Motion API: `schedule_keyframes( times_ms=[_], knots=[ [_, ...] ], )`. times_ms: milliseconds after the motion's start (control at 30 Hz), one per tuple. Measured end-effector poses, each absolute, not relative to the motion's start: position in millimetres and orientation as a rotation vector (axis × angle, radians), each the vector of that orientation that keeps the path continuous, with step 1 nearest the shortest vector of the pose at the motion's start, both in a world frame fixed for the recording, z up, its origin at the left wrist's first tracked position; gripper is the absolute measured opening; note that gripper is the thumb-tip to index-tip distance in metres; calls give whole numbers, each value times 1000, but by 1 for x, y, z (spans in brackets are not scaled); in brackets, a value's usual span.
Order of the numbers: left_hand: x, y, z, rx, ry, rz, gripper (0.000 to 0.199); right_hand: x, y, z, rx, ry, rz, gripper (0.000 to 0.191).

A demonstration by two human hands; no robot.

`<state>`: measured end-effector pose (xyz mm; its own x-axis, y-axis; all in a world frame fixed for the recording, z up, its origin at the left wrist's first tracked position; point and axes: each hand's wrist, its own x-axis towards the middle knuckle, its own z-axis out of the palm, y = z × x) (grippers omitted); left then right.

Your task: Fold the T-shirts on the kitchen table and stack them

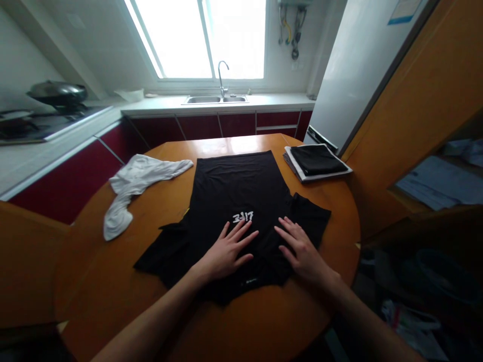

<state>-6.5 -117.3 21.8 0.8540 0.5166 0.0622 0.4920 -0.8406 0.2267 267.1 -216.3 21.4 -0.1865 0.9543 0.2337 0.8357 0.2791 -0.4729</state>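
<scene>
A black T-shirt (pixel 234 186) lies spread out on the wooden table, its collar toward me and its hem at the far side. White lettering shows on its middle. My left hand (pixel 226 251) rests on the shirt just below the lettering, fingers spread. On the right part of the shirt, near that sleeve, lies my right hand (pixel 300 246), its fingers stretched out. Neither hand grips the cloth. Part of the shirt is hidden under both hands.
A crumpled white garment (pixel 138 178) lies at the table's left. Folded clothes, black on top (pixel 319 160), are stacked at the far right of the table (pixel 241 145). Beyond stand a counter with a sink (pixel 204 99), a stove with a wok (pixel 58 93), and a refrigerator (pixel 349 65).
</scene>
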Motion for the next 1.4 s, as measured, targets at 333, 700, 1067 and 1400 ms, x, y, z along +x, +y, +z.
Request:
schedule_keyframes(
  times_ms=[333,700,1067,1400],
  knots=[
    [-37,-83,24,2658,1397,404,53,254,-204,20,-1742,-2182,305,55],
    [-51,-71,-2,2521,1842,165,67,253,-187,-10,-1974,-2186,178,65],
    [-101,-53,40,2394,1847,527,56,252,-185,5,-1848,-2059,172,60],
    [-211,-103,48,1941,2345,382,51,160,-134,57,-1235,-2447,345,55]
  ],
)
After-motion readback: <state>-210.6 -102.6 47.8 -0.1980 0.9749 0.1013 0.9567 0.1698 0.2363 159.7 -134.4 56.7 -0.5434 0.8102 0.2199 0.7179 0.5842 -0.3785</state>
